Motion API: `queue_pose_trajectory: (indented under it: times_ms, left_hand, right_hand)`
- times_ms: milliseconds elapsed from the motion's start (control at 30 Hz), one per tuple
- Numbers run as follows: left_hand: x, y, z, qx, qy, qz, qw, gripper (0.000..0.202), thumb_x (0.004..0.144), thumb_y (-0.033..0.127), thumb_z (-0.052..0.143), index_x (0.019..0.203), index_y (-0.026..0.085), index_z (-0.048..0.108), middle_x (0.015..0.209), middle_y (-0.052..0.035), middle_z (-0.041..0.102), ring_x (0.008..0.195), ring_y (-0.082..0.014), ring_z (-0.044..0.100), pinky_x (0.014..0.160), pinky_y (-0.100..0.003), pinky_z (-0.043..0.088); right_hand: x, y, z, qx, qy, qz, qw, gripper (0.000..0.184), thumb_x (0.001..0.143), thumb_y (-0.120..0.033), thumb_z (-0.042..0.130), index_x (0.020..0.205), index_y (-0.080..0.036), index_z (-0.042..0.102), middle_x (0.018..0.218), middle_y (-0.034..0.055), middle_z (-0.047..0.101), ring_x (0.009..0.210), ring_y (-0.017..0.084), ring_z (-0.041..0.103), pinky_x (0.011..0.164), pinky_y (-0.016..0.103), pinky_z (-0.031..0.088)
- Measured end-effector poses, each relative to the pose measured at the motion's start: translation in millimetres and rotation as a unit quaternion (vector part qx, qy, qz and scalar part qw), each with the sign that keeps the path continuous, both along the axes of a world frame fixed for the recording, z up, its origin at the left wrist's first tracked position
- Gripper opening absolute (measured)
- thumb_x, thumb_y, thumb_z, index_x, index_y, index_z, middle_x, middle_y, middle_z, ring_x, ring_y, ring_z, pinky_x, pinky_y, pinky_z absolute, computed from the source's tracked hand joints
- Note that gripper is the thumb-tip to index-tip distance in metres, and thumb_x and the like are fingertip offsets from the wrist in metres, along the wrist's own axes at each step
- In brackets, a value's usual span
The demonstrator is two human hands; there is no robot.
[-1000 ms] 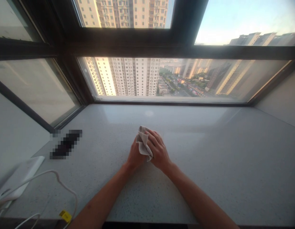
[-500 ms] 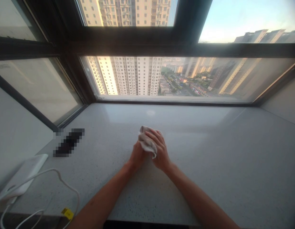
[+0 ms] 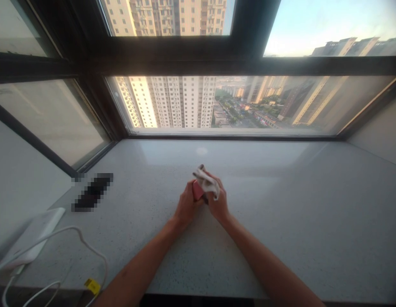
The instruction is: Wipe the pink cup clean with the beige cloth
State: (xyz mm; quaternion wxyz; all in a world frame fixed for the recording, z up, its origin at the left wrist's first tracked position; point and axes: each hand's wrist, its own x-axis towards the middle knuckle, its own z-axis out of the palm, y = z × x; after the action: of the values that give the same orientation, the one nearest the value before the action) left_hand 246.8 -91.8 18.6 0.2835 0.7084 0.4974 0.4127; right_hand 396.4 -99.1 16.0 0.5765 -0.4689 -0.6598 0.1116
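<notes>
Near the middle of the speckled grey-white sill, my left hand (image 3: pixel 186 201) is closed round a small red block-like object (image 3: pixel 197 190); its exact kind does not show. A crumpled whitish cloth (image 3: pixel 207 182) is gripped in my right hand (image 3: pixel 219 204), its folds sticking up over the fingers. The cloth lies against the right side of the red object, and both hands are close together. Part of the red object is hidden by my left fingers and the cloth. A small dark part shows beneath the cloth between the hands.
The sill (image 3: pixel 297 221) runs up to a dark window frame (image 3: pixel 217 137). On the left lie a pixelated dark item (image 3: pixel 93 192) and a white flat device (image 3: pixel 41 234). A white cable (image 3: pixel 98 251) with a yellow tag (image 3: pixel 92 286) loops at the front left.
The cloth and my right hand have shifted slightly right and turned, uncovering the red object in my left hand. The items on the left stay put.
</notes>
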Motion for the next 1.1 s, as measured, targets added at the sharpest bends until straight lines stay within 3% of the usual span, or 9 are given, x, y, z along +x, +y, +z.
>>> queue_pose_trajectory:
  times_ms: [100,300,467,567,667,767,867,1000,1100]
  left_hand:
    - [1,-1,1.9,0.013,0.013,0.005,1.000,0.058,0.083,0.016,0.072,0.139,0.019,0.058,0.119,-0.0083,0.078,0.099,-0.0230,0.077,0.093,-0.037,0.064]
    - [9,-1,5.3,0.008,0.029,0.031,0.999,0.044,0.098,0.034,0.060,0.134,0.009,0.065,0.109,-0.0158,0.080,0.097,-0.0260,0.079,0.086,-0.041,0.068]
    - [4,-2,3.5,0.016,0.028,0.010,0.999,0.058,0.083,0.017,0.075,0.139,0.016,0.061,0.113,-0.0091,0.080,0.095,-0.0230,0.078,0.089,-0.037,0.066]
    - [5,-2,0.5,0.020,0.031,0.012,0.999,0.043,0.093,0.025,0.059,0.130,0.003,0.067,0.108,-0.0150,0.079,0.094,-0.0233,0.077,0.087,-0.039,0.068]
    - [6,-1,-2.5,0.008,0.019,0.019,1.000,0.039,0.097,0.027,0.059,0.130,0.008,0.068,0.105,-0.0146,0.080,0.100,-0.0264,0.078,0.090,-0.042,0.068]
    - [5,0,-4.6,-0.004,0.005,0.003,1.000,0.055,0.086,0.020,0.073,0.140,0.021,0.059,0.113,-0.0064,0.079,0.100,-0.0248,0.077,0.092,-0.038,0.064]
    - [2,0,-5.6,-0.004,-0.005,-0.006,1.000,0.061,0.083,0.018,0.073,0.141,0.023,0.055,0.118,-0.0057,0.076,0.098,-0.0225,0.074,0.090,-0.035,0.061]
    - [2,1,-5.8,0.003,-0.024,-0.027,0.999,0.046,0.088,0.025,0.071,0.132,0.020,0.059,0.112,-0.0100,0.076,0.101,-0.0274,0.073,0.087,-0.039,0.060]
    - [3,1,-5.0,0.002,-0.027,-0.029,0.999,0.047,0.089,0.026,0.070,0.134,0.021,0.058,0.111,-0.0091,0.075,0.100,-0.0278,0.073,0.087,-0.039,0.059]
  right_hand:
    - [-2,3,-2.5,-0.089,0.130,-0.094,0.983,0.054,0.112,-0.051,0.040,0.112,-0.015,0.080,0.093,0.0121,0.081,0.092,0.031,0.078,0.083,0.045,0.064]
    - [-3,-5,2.7,0.112,-0.161,0.086,0.977,0.041,0.105,-0.032,0.056,0.142,-0.025,0.070,0.143,0.0128,0.074,0.148,0.034,0.057,0.131,0.062,0.033]
    - [3,-1,1.0,0.019,0.023,-0.073,0.997,0.040,0.113,-0.037,0.043,0.125,-0.019,0.076,0.110,0.0132,0.082,0.106,0.030,0.078,0.097,0.046,0.063]
    - [-2,-8,3.8,0.078,-0.104,0.020,0.991,0.035,0.109,-0.033,0.051,0.133,-0.024,0.075,0.128,0.0125,0.079,0.133,0.032,0.068,0.122,0.055,0.047]
    - [-3,-8,5.6,0.118,-0.171,0.094,0.974,0.041,0.107,-0.034,0.055,0.144,-0.024,0.068,0.144,0.0127,0.073,0.146,0.033,0.059,0.131,0.060,0.033]
    - [1,0,0.8,0.012,-0.004,-0.017,1.000,0.042,0.111,-0.043,0.046,0.123,-0.017,0.076,0.112,0.0149,0.081,0.108,0.032,0.077,0.099,0.049,0.061]
    - [1,1,-3.9,-0.068,0.086,-0.108,0.988,0.045,0.112,-0.043,0.041,0.106,-0.016,0.077,0.088,0.0112,0.079,0.080,0.028,0.076,0.075,0.043,0.064]
    - [-4,-7,0.6,0.074,-0.113,0.041,0.990,0.032,0.105,-0.029,0.056,0.130,-0.024,0.076,0.135,0.0133,0.076,0.137,0.033,0.065,0.123,0.058,0.043]
    - [-2,-4,1.5,0.073,-0.079,0.060,0.992,0.038,0.104,-0.035,0.056,0.137,-0.024,0.072,0.140,0.0135,0.074,0.141,0.033,0.062,0.126,0.057,0.039]
